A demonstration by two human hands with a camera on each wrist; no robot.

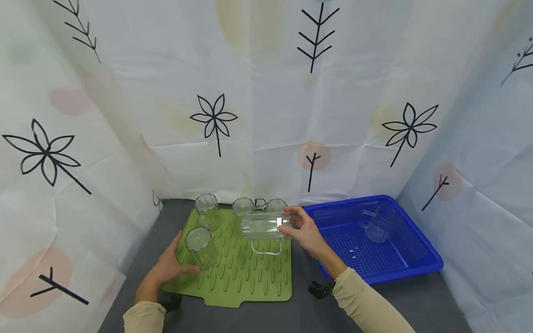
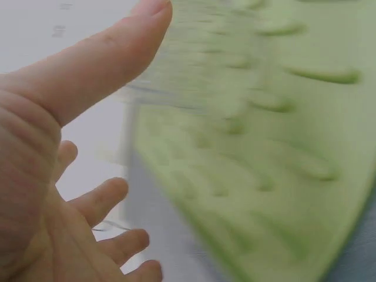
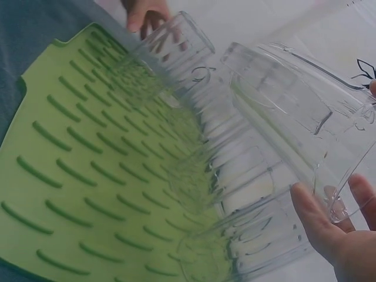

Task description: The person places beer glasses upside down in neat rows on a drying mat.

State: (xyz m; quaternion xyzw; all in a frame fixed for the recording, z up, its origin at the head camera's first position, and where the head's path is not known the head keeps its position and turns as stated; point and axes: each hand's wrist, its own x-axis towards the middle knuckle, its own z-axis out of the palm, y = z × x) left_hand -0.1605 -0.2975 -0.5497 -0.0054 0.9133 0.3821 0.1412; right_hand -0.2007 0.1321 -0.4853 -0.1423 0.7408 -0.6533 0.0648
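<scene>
Hands at work over a green ridged drying mat (image 1: pixel 245 277) on a dark grey tabletop (image 1: pixel 300 314).

Right hand (image 1: pixel 306 231): fingers and thumb curled round the base end of a clear handled mug (image 1: pixel 263 227), which is held on its side above the mat, handle hanging down. In the right wrist view the same mug (image 3: pixel 294 117) fills the upper right, with fingertips (image 3: pixel 314 220) pinching its rim edge.

Left hand (image 1: pixel 170 263): lies at the mat's left edge, fingers relaxed and spread, thumb just touching the foot of an upturned clear glass (image 1: pixel 201 245). The left wrist view shows the open palm (image 2: pixel 53 194) with thumb raised, mat blurred behind it.

Other glassware on the mat: one upturned glass (image 1: pixel 207 210) at the far left corner, two more (image 1: pixel 243 208) along the far edge behind the held mug.

Blue perforated plastic basket (image 1: pixel 416 259) sits just right of the mat, with one clear handled mug (image 1: pixel 381 224) lying in it.

Backdrop: white cloth (image 1: pixel 266 92) printed with black leaf and flower outlines. No brand marks or readable writing on any item.
</scene>
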